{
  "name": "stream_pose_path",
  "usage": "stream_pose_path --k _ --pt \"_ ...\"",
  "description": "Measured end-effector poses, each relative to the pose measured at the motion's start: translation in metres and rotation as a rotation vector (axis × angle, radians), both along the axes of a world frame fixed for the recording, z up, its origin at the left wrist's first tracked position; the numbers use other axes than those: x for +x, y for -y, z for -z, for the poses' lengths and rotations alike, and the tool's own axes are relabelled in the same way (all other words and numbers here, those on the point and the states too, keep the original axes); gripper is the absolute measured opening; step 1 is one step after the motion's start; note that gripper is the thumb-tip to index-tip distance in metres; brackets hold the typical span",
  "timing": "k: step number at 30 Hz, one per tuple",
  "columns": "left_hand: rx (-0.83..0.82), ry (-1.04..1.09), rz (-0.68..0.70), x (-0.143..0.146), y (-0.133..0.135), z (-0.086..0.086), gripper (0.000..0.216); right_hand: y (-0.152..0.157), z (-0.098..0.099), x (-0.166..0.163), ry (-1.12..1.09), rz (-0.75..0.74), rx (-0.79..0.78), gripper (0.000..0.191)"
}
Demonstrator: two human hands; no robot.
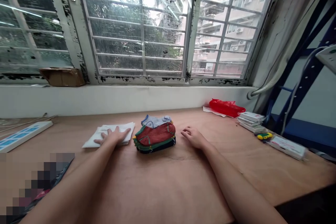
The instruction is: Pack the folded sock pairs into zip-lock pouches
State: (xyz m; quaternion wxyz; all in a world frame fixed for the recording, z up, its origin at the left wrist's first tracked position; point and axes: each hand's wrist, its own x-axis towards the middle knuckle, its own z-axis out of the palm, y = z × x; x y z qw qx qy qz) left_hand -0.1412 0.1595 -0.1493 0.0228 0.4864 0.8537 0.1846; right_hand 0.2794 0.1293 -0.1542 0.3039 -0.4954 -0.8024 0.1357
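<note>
A stack of folded socks sits in the middle of the wooden table, a red one on top and a grey-blue one behind it. My left hand lies flat with fingers spread on a white folded cloth or paper just left of the stack. On the stack's right my right hand rests on the table, fingers loosely curled and apart, holding nothing and not touching the socks.
A power strip lies at the far left. A red plastic bag, a pile of small boxes, a yellow-green toy and a flat packet sit at the right. A cardboard box rests on the window sill.
</note>
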Motion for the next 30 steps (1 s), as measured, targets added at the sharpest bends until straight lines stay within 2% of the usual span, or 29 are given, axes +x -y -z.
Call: stream_pose_path --k 3,7,11,15,17,19,22,25,27,29,30 --pt "0.022 -0.077 0.008 -0.001 -0.001 -0.013 0.090 -0.001 0.000 0.001 -0.002 0.006 0.005 0.035" --pt "-0.055 -0.016 -0.056 0.002 -0.007 -0.025 0.097 -0.002 0.002 0.001 -0.009 0.008 -0.003 0.035" --pt "-0.122 0.104 -0.070 0.008 -0.016 -0.014 0.098 -0.003 0.003 0.002 -0.015 0.017 -0.021 0.035" --pt "-0.039 0.061 -0.092 0.012 -0.018 0.007 0.101 -0.005 0.006 0.003 -0.017 0.031 -0.033 0.033" --pt "-0.004 0.052 -0.081 0.013 -0.017 0.011 0.103 -0.005 0.006 0.002 -0.014 0.030 -0.036 0.031" --pt "0.002 0.065 -0.075 0.013 -0.014 0.009 0.103 -0.003 0.005 0.001 -0.011 0.027 -0.035 0.031" --pt "-0.001 0.108 -0.073 0.012 -0.010 -0.005 0.098 -0.001 0.002 0.001 -0.012 0.029 -0.022 0.032" --pt "0.045 0.073 -0.045 0.001 -0.007 -0.022 0.093 -0.001 0.001 0.001 -0.013 0.029 -0.011 0.033" --pt "0.038 0.024 -0.056 -0.013 -0.006 -0.028 0.097 -0.002 0.001 0.000 -0.014 0.032 -0.009 0.032" --pt "-0.004 0.008 -0.085 -0.029 -0.004 -0.024 0.101 -0.003 0.002 0.000 -0.017 0.034 -0.009 0.032" --pt "-0.002 0.003 -0.034 -0.037 -0.003 -0.019 0.100 -0.003 0.003 -0.001 -0.019 0.034 -0.007 0.032"
